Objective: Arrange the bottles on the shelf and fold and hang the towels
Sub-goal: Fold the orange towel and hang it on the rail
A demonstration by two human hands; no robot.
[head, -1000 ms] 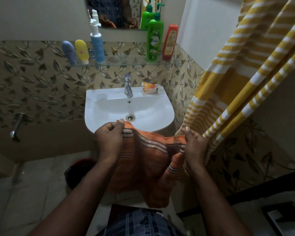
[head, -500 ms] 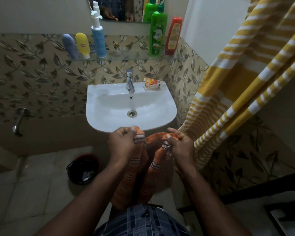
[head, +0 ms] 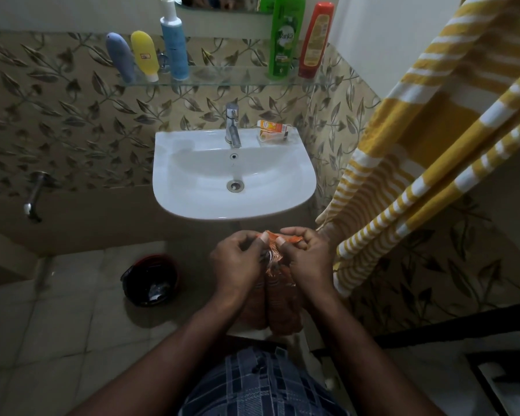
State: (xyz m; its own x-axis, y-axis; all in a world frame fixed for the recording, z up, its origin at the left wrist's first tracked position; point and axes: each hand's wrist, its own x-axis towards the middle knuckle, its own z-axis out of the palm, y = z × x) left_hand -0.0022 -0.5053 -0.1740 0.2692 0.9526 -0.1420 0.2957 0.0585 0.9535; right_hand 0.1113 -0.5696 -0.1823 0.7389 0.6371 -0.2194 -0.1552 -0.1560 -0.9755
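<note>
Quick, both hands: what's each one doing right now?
Left hand: pinching the top edge of the orange towel.
Right hand: pinching the same towel edge beside it.

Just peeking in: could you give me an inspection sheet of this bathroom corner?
Surface: glass shelf above a white sink.
Job's things: grey-blue tube, yellow tube, blue pump bottle, green bottle and red bottle sit on the shelf; orange towel in the hands; yellow striped towel hangs at right.
Clutter: small orange box on the sink rim; dark bin on the floor.
Hands: left hand and right hand both pinch the orange towel's top edge, close together.
Cables: nothing seen.
Surroundings: leaf-patterned tiles, tap.
</note>
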